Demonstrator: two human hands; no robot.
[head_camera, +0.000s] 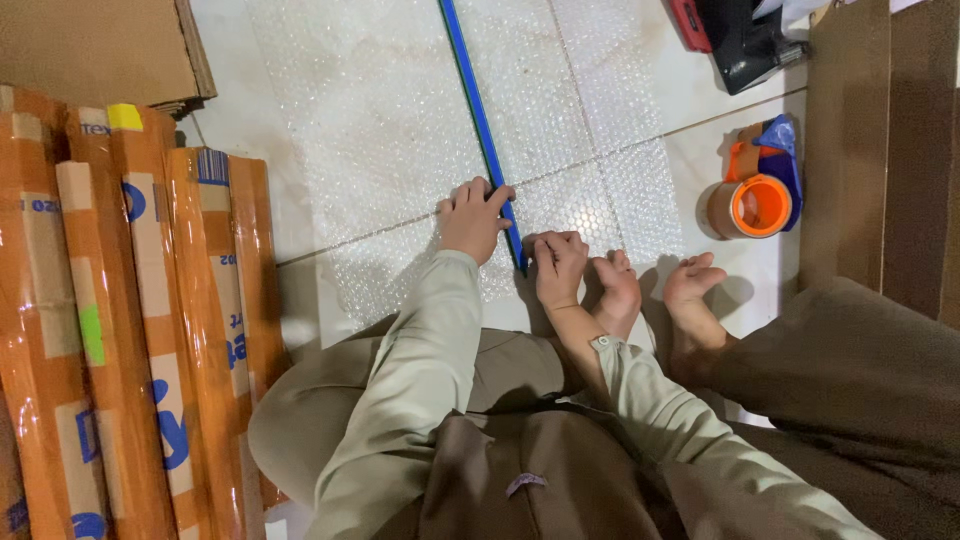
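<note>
I have both arms reaching forward and down, sleeves in pale beige to the wrists. My left hand (472, 216) lies palm down with the knuckles up, fingers curled and pressing at the tips. My right hand (558, 266) sits just beside it, a little nearer to me, closed into a loose fist with the knuckles forward and the wrist bent. The two hands are close but not touching. My bare feet show just right of the right hand, toes spread.
</note>
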